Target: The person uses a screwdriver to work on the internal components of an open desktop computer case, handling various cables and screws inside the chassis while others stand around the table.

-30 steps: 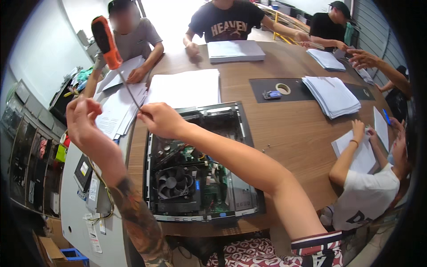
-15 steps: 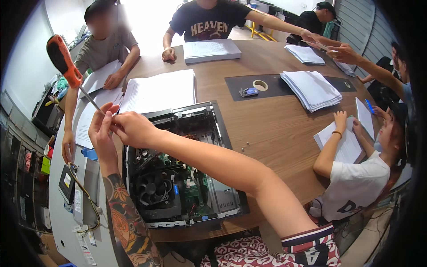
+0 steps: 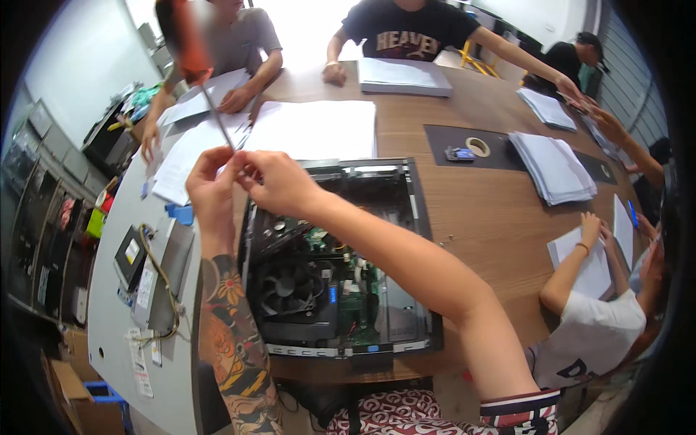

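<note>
Along the left edge of the desk (image 3: 500,217) lie a dark drive unit (image 3: 132,255) and a grey metal box (image 3: 161,272) with a loose yellowish cable (image 3: 163,286) looped over it. A small blue part (image 3: 181,213) sits just beyond them.

The left hand (image 3: 212,190) is raised above the desk on an upright, tattooed forearm. Its thumb and forefinger pinch the lower end of a screwdriver (image 3: 199,72), whose thin shaft slants up and to the left to a blurred orange handle with a dark cap. The right hand (image 3: 279,181) comes in on a long, bare arm that crosses from the lower right. Its fingers are curled close and meet the left fingertips at the tip of the shaft. Whether they hold something small there I cannot tell.

Below both hands, at the near edge of the desk, lies an open computer case (image 3: 337,261) on its side, with a black fan (image 3: 290,288), green boards and wires showing inside. A wide sheet of white paper (image 3: 315,129) lies just beyond the case.

To the right, the brown desk bears a dark mat (image 3: 507,141) with a roll of tape (image 3: 477,147) and stacks of paper (image 3: 554,163). Other people sit around the far and right edges with their hands on papers. Bright light comes from the far side of the room.
</note>
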`<state>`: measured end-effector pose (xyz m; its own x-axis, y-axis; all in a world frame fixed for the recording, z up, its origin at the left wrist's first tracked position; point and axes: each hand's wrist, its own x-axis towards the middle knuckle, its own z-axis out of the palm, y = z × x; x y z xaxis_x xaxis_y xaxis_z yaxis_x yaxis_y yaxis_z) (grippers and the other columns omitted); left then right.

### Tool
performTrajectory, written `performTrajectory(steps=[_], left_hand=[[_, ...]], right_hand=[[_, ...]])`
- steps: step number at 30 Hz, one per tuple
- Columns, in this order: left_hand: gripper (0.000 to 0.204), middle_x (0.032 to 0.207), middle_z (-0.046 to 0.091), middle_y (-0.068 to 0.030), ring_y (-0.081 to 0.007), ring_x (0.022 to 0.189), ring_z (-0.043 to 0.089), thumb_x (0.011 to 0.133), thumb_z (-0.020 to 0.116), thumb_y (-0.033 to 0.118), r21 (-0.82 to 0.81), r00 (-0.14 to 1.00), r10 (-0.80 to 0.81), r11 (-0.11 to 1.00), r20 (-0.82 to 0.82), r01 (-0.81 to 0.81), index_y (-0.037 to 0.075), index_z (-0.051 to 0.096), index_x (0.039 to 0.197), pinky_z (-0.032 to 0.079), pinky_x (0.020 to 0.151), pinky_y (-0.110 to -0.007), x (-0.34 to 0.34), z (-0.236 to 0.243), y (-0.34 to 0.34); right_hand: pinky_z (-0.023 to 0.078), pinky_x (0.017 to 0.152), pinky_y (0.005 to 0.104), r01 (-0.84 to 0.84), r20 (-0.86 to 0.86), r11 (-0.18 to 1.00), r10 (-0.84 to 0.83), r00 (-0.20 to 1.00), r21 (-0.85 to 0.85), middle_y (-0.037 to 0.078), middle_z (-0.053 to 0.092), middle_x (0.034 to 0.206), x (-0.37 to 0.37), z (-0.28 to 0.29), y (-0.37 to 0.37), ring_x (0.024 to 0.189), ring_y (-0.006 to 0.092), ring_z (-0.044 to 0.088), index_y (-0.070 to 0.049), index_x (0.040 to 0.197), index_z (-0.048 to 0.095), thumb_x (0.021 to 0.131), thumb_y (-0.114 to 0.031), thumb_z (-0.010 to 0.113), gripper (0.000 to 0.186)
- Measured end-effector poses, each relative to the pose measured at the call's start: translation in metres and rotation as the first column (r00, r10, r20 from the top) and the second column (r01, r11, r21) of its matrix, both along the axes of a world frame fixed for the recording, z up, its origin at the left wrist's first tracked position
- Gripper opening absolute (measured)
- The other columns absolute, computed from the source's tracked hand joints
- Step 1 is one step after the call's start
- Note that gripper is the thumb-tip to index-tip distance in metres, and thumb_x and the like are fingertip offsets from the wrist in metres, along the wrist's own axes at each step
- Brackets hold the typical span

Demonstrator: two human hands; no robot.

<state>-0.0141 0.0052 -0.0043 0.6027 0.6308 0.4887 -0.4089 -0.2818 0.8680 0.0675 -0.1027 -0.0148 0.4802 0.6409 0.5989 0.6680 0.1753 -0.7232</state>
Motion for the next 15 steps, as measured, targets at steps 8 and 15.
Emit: performTrajectory(steps=[8,15], left_hand=[[0.013,0.090,0.068,-0.0069,-0.0126,0.085,0.065,0.090,0.065,0.003,0.015,1.000,0.017,1.000,0.007,-0.017,-0.001,0.070,0.102,0.051,0.073,-0.025,-0.007,0.012,-0.008],[0.015,0.092,0.070,-0.0058,-0.0115,0.086,0.063,0.093,0.063,0.008,0.026,0.998,-0.035,0.999,-0.052,0.037,0.000,0.070,0.104,0.049,0.078,-0.026,-0.009,0.015,-0.014]], right_hand=[[0.055,0.072,0.0362,-0.039,-0.072,0.997,0.035,0.997,-0.059,0.017,0.071,0.083,0.000,0.010,-0.006,0.077,0.0243,0.070,0.004,0.094,0.068,0.084,-0.017,0.069,0.024],[0.054,0.073,0.0362,-0.044,-0.037,0.997,0.042,0.998,-0.066,0.016,0.071,0.084,0.005,0.008,-0.006,0.076,0.0241,0.070,0.004,0.094,0.067,0.084,-0.015,0.067,0.022]])
